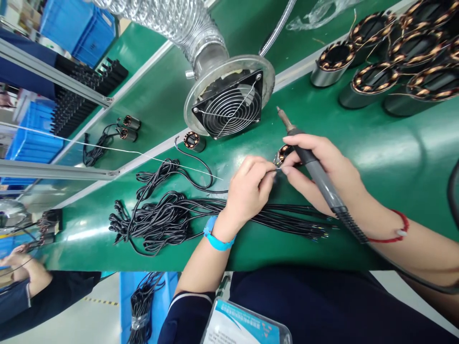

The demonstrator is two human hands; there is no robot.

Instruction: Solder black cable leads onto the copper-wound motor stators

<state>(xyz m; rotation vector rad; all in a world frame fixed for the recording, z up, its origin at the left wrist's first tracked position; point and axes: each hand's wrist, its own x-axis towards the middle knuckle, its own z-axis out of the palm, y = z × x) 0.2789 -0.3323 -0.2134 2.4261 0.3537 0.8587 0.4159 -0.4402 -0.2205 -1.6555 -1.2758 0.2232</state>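
My right hand (pixel 322 167) grips a grey soldering iron (pixel 315 169), its tip pointing up and left toward the fan. The same hand's fingertips touch a small copper-wound stator (pixel 283 153) lying on the green bench. My left hand (pixel 249 188), with a blue wrist strap, pinches a thin wire right beside that stator, fingertips meeting those of the right hand. A bundle of black leads (pixel 172 217) lies under and to the left of my left wrist.
A fume-extraction fan (pixel 229 107) on a silver duct stands just behind the hands. Several large stators (pixel 390 57) are grouped at the back right. Small stators (pixel 193 141) lie to the left. Another person's hand (pixel 21 267) works at the lower left. Blue crates (pixel 82 26) stand far left.
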